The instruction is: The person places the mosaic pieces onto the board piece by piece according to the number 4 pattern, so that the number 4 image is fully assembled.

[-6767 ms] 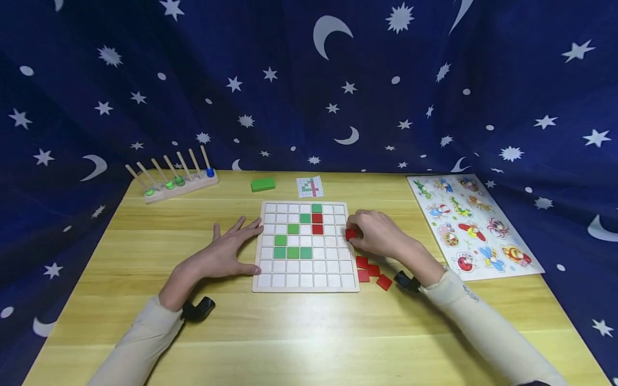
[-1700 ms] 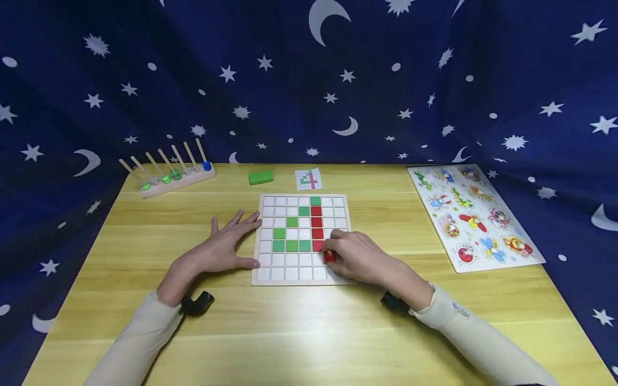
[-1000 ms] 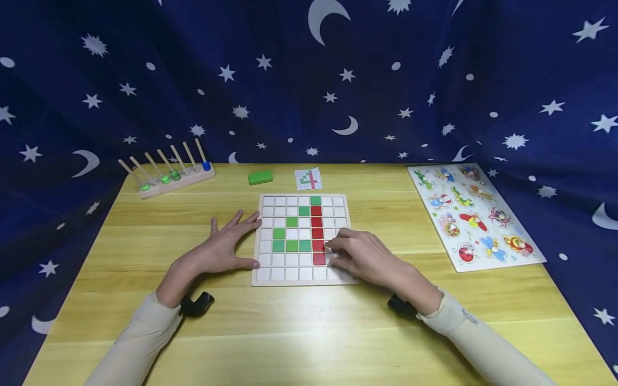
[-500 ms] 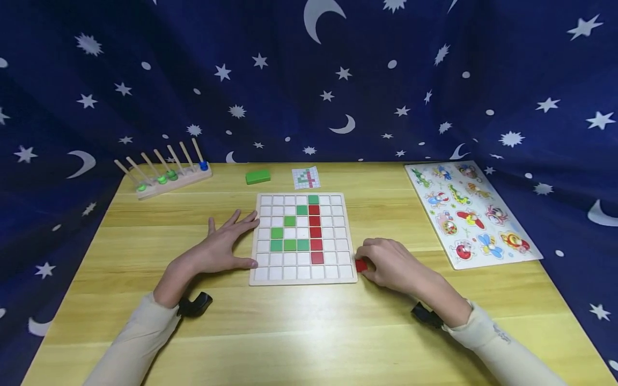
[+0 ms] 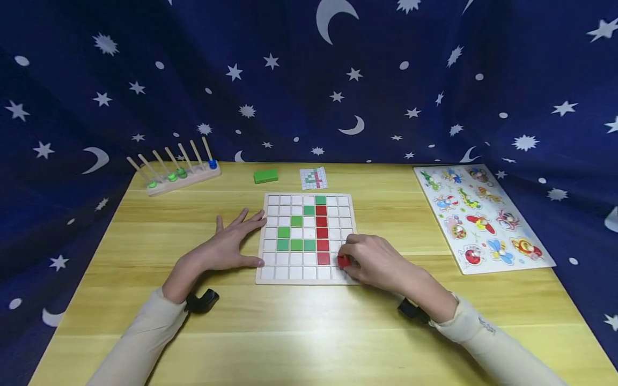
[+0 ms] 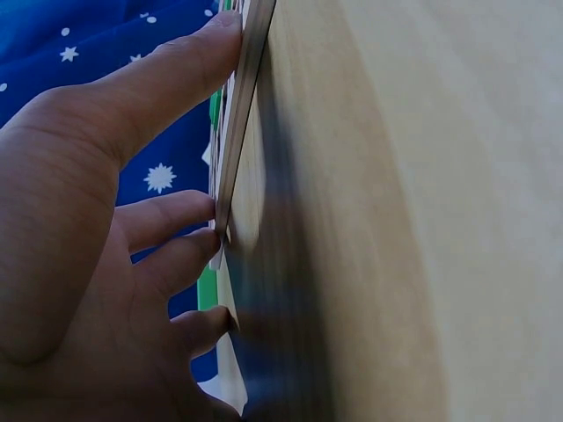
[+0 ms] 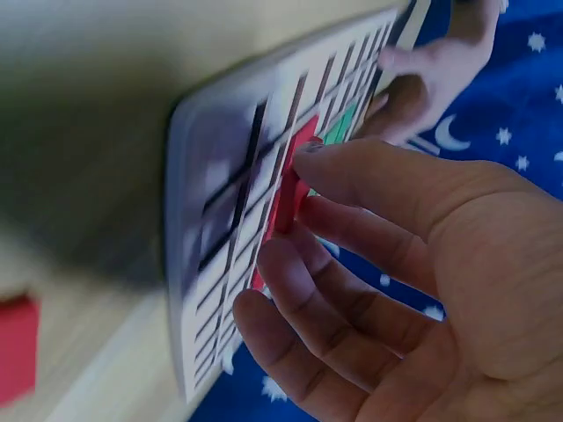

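Note:
A white grid board [image 5: 282, 272] lies on the table with several green tiles [image 5: 296, 245] in a stepped shape and a column of red tiles [image 5: 322, 233]. My left hand [image 5: 224, 248] has its fingers spread, with thumb and fingertips against the board's left edge; the left wrist view shows the thumb [image 6: 176, 75] at that edge. Over the board's lower right cells, my right hand [image 5: 379, 261] pinches a red tile [image 5: 343, 261] between thumb and fingers. In the right wrist view this tile [image 7: 290, 198] is tilted up off the grid.
Another red tile [image 7: 18, 347] lies on the table by the board's right side. Behind the board are a pattern card [image 5: 313, 178] and a green block [image 5: 265, 176]. A peg stand [image 5: 185, 178] is back left; an insect puzzle board [image 5: 483, 220] lies at right.
The red column has grown from two tiles to several. Half a second ago my right hand was at a red tile beside the board; now it has moved left over the grid with one. Left hand stays.

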A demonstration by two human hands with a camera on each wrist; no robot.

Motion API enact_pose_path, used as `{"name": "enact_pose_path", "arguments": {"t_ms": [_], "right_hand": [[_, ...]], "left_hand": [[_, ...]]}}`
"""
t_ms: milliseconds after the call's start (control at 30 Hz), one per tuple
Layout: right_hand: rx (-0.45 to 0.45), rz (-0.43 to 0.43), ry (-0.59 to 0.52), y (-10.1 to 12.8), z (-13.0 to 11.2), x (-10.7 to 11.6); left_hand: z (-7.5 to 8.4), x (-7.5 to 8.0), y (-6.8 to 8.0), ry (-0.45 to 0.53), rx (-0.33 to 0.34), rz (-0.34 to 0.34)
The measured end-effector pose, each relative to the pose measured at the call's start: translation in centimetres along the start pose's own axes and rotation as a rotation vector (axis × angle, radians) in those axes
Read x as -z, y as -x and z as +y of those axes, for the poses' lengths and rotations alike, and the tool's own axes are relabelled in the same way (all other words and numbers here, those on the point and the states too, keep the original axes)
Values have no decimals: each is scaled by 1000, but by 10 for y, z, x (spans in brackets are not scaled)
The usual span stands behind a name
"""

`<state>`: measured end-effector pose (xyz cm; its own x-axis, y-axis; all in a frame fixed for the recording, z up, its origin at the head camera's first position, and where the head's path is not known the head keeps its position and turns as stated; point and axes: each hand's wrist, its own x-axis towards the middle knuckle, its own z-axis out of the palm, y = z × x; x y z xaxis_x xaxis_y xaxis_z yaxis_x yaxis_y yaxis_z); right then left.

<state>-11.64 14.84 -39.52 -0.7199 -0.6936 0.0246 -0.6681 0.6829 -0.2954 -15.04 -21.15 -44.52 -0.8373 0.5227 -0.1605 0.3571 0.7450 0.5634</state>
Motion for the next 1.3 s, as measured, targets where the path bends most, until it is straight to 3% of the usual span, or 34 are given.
{"name": "enact_pose_path", "arguments": {"t_ms": [300,567,700,900,1300], "right_hand": [[129,6,-10,-13,-21,-19],[132,-13,15,-17,-27,-20],[118,-3,-26,-13,-26,-21],[30,36,-79,7,-12,-14],[-243,14,29,62,25,-1]], "left_hand": [[1,1,-2,6,-4,-7],[1,2,-1,2,-1,-6],[1,1,-1,-3,-4,-1],[1,-1,-1,2,-20,11],[0,-1,-1,-7,-18,12]]}}
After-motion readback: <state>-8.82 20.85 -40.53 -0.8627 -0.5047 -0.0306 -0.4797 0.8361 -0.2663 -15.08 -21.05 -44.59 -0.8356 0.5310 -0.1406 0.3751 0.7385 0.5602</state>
